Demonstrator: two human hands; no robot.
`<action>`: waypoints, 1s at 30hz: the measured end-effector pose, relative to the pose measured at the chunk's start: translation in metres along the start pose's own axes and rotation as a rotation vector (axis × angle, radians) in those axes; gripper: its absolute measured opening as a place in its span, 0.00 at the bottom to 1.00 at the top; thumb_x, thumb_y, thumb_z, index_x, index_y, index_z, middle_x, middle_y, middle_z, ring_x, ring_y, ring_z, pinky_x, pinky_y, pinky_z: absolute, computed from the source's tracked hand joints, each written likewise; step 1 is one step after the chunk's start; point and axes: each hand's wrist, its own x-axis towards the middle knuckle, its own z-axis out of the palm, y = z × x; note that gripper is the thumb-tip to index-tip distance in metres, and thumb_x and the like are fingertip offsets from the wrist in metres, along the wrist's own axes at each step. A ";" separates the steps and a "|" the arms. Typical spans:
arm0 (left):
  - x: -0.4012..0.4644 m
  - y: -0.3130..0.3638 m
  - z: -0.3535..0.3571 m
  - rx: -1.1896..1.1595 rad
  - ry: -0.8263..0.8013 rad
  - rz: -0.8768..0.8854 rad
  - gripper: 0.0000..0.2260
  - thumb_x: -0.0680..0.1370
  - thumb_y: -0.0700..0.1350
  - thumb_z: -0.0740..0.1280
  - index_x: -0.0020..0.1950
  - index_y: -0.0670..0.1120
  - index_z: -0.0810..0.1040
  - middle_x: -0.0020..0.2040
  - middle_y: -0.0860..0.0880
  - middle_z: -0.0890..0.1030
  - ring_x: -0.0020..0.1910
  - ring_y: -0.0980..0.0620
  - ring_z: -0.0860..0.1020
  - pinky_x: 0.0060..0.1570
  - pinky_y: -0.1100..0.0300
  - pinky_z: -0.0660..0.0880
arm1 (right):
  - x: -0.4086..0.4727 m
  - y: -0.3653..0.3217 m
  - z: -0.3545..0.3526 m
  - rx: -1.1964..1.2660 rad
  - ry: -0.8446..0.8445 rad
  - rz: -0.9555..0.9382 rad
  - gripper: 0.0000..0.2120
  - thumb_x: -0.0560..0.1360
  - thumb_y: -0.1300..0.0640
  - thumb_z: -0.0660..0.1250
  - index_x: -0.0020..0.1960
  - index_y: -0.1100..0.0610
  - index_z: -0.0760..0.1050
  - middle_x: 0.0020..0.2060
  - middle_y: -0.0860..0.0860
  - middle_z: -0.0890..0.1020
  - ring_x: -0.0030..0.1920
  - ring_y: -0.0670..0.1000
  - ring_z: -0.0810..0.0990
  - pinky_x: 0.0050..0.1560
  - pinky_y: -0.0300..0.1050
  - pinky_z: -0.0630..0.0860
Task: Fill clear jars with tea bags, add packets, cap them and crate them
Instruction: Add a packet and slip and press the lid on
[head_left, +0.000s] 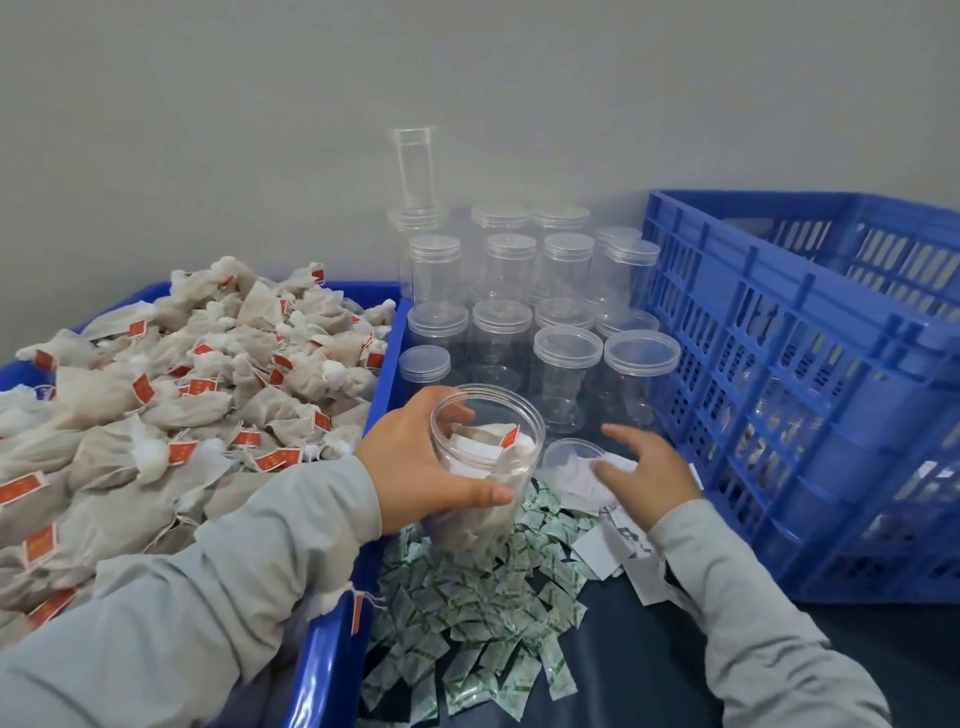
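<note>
Left hand (415, 457) wraps around an uncapped clear jar (485, 467) holding tea bags, tilted above the pile of small packets (478, 603) beside the blue bin (332, 649) of tea bags (171, 395). Right hand (647, 470) has fingers spread, holding nothing, over white paper slips (608, 551) next to a loose lid (569, 452). Capped empty jars (566, 379) stand behind, blue crate (810, 364) at right.

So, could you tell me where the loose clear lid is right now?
The loose clear lid lies in the head view, right of the held jar, just beside the right hand.
</note>
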 end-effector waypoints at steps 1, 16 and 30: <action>0.000 0.000 0.000 -0.008 0.008 -0.004 0.43 0.46 0.69 0.70 0.60 0.59 0.66 0.55 0.62 0.74 0.55 0.61 0.74 0.55 0.66 0.68 | 0.003 0.008 0.007 -0.060 -0.094 0.049 0.29 0.72 0.55 0.70 0.71 0.55 0.66 0.69 0.54 0.69 0.68 0.55 0.68 0.69 0.48 0.63; 0.000 -0.001 0.000 -0.037 -0.011 -0.045 0.45 0.47 0.68 0.71 0.62 0.59 0.66 0.56 0.64 0.74 0.57 0.61 0.73 0.58 0.63 0.70 | 0.014 0.020 0.035 -0.061 0.116 -0.023 0.34 0.72 0.50 0.72 0.73 0.52 0.61 0.75 0.53 0.57 0.74 0.53 0.55 0.72 0.46 0.54; -0.006 0.007 -0.011 -0.451 -0.311 0.162 0.41 0.54 0.52 0.77 0.64 0.44 0.70 0.60 0.53 0.79 0.59 0.55 0.77 0.52 0.68 0.73 | -0.056 -0.086 -0.040 -0.095 -0.162 -0.918 0.08 0.70 0.58 0.73 0.47 0.61 0.83 0.49 0.56 0.81 0.54 0.56 0.76 0.62 0.44 0.68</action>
